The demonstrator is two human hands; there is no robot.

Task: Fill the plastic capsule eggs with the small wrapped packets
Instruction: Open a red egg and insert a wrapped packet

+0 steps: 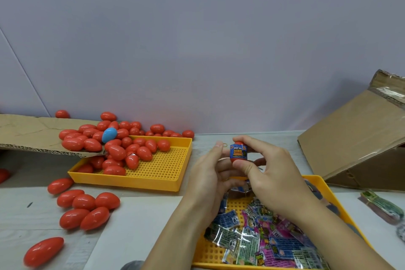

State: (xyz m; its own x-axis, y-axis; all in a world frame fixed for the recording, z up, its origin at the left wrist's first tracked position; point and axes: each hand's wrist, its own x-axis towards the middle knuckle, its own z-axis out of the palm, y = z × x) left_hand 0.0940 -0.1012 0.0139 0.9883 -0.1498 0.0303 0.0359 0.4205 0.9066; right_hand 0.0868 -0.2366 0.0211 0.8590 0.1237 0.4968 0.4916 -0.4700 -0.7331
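Note:
My right hand (266, 173) pinches a red capsule egg (238, 151) with a blue printed label around its middle, thumb below and fingers on top. Just to its left my left hand (210, 173) is raised with fingers loosely extended, close to the egg; whether it touches is unclear. Below my hands a yellow perforated tray (219, 252) holds several small wrapped packets (260, 234). A second yellow tray (166, 166) at left holds a heap of plain red eggs (122, 149) and one blue egg (109, 135).
Several loose red eggs (84, 208) lie on the table at left. A cardboard flap (35, 133) overhangs the left tray. A tilted cardboard box (359, 138) stands at right. A bundle of packets (382, 206) lies at the right edge. White paper (135, 226) lies in front.

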